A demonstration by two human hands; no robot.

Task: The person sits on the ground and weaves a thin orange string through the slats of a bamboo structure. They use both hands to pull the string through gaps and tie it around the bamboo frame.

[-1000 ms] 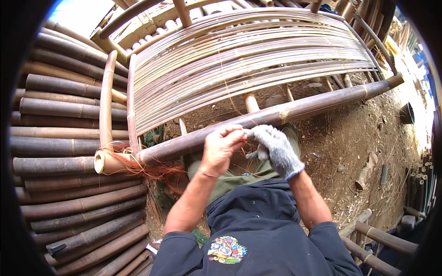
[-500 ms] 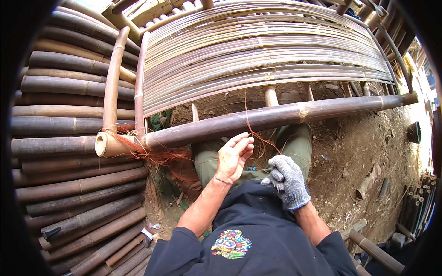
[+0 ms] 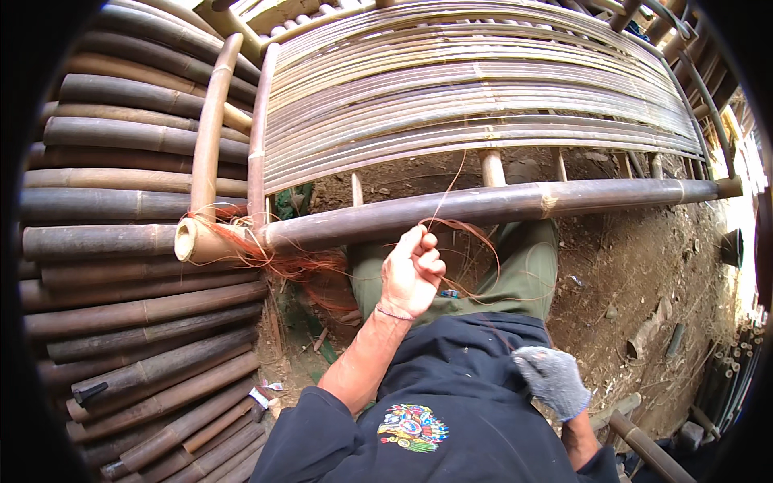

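- A long bamboo pole [image 3: 499, 205] is lying across, just above the left hand [image 3: 411, 274].
- That bare hand is curling shut, pinching thin orange twine [image 3: 471, 229] looping beside it.
- The gloved right hand [image 3: 554, 380] is hanging loosely curled, well apart, holding nothing.

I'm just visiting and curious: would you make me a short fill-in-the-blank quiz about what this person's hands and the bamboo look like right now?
1. The left hand is closed around a thin reddish ____.
2. The right hand wears a grey ____.
3. The long bamboo pole lies in front of the person, below a panel of bamboo ____.
4. Reddish fibre is bunched near the pole's ____ end.

Missing words: strand; glove; slats; left
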